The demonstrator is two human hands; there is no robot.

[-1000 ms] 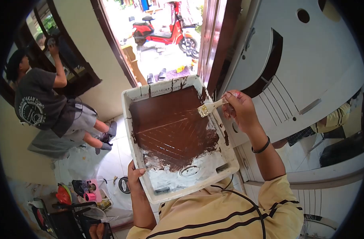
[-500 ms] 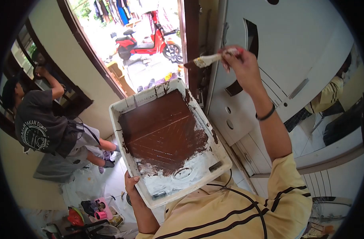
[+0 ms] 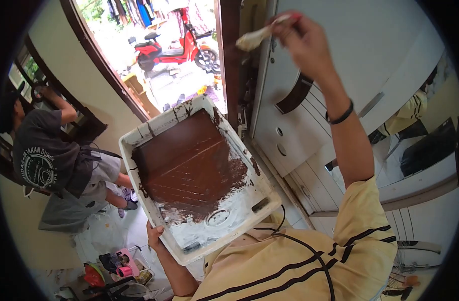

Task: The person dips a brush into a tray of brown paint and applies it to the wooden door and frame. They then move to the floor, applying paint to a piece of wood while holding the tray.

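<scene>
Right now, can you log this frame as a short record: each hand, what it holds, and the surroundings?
left hand: grips the lower rim of the paint tray
paint tray contents: brown paint, tray tilted
right hand: raised, holds the paintbrush
paintbrush: bristles near the edge of the white door
other person: at left, reaching up to a dark window frame
outside: red scooter

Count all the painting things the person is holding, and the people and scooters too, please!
Paint brush: 1, in the right hand
Paint tray: 1, held at its edge by the left hand
Other person: 1
Red scooter: 1
Total: 4
</scene>
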